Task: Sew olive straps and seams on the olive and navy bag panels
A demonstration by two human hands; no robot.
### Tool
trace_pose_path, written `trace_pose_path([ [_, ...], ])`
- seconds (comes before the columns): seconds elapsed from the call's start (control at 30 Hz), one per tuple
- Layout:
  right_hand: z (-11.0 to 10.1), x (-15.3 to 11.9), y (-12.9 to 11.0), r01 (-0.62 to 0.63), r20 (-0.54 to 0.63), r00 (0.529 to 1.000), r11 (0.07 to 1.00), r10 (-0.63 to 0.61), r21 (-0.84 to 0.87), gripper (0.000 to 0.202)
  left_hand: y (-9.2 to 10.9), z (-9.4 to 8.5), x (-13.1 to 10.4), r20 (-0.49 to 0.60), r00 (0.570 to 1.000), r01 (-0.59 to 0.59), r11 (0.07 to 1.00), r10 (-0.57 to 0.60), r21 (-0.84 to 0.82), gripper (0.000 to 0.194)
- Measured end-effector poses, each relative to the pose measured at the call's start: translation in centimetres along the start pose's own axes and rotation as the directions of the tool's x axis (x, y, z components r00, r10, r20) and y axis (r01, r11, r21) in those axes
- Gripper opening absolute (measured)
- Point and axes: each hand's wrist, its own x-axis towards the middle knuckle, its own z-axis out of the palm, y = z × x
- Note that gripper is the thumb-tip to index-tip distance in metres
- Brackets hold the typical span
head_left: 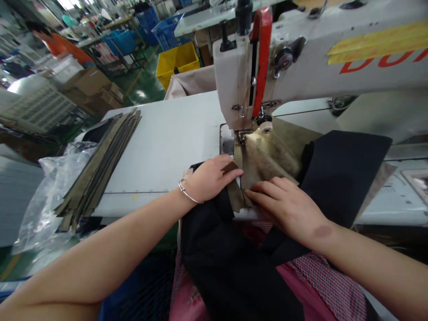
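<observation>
Olive-brown fabric (pixel 267 154) lies beneath the needle and presser foot (pixel 241 137) of a white sewing machine (pixel 230 80). A narrow strip of the same colour (pixel 236 196) runs along its left edge toward me. My left hand (pixel 212 178), with a bracelet at the wrist, pinches this strip between thumb and fingers. To the right, my right hand (pixel 290 207) is closed on the olive-brown fabric's near edge, its fingertips beside the strip; some fingers are hidden. Black fabric (pixel 234 258) hangs from the table edge over my lap, and a dark panel (pixel 344 174) lies right of my right hand.
A stack of olive-brown strips (pixel 103 169) lies at the table's left end, with a clear plastic bag (pixel 50 196) beside it. Beyond the white table (pixel 167 138) are a yellow crate (pixel 177 64), cardboard boxes (pixel 88 84) and a person in orange (pixel 67 47).
</observation>
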Motion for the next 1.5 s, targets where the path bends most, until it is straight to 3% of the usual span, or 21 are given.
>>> trace_pose_path([
  [0.1, -0.3, 0.0, 0.5, 0.058, 0.003, 0.998, 0.998, -0.058, 0.021, 0.031, 0.1, -0.3, 0.5, 0.023, 0.985, 0.175, 0.979, -0.174, -0.108, 0.041],
  [0.2, -0.6, 0.0, 1.2, 0.099, 0.005, 0.995, 0.993, -0.100, 0.071, 0.030, 0.3, -0.3, 0.9, 0.069, 0.968, 0.248, 0.963, -0.241, -0.106, 0.048],
  [0.67, -1.1, 0.1, 1.3, 0.099, -0.005, 0.995, 0.988, -0.099, 0.115, 0.028, 0.1, -0.2, 1.4, 0.093, 0.981, 0.186, 0.960, -0.170, -0.208, 0.044],
  [0.8, -1.1, 0.1, 1.3, 0.091, 0.002, 0.996, 0.988, -0.092, 0.125, 0.026, 0.5, -0.2, 1.3, 0.052, 0.992, 0.117, 0.988, -0.112, -0.098, 0.036],
  [0.9, -1.1, 0.2, 1.3, 0.089, -0.031, 0.996, 0.986, -0.086, 0.140, 0.022, 0.8, -0.1, 0.5, 0.076, 0.997, -0.037, 0.997, 0.031, 0.074, 0.026],
  [1.0, -1.1, 0.3, 1.3, 0.086, -0.054, 0.995, 0.983, -0.078, 0.163, 0.021, 0.9, 0.3, -0.5, 0.143, 0.971, -0.223, 0.938, 0.190, 0.266, 0.025],
  [1.07, -1.1, 0.2, 1.3, 0.080, -0.048, 0.996, 0.982, -0.073, 0.173, 0.023, 0.9, 0.5, -0.9, 0.157, 0.958, -0.280, 0.893, 0.238, 0.352, 0.029],
  [1.5, -1.1, 0.8, 2.0, 0.056, 0.006, 0.998, 0.981, -0.058, 0.188, 0.025, 0.7, 0.2, -0.4, 0.201, 0.947, -0.316, 0.845, 0.252, 0.430, 0.030],
])
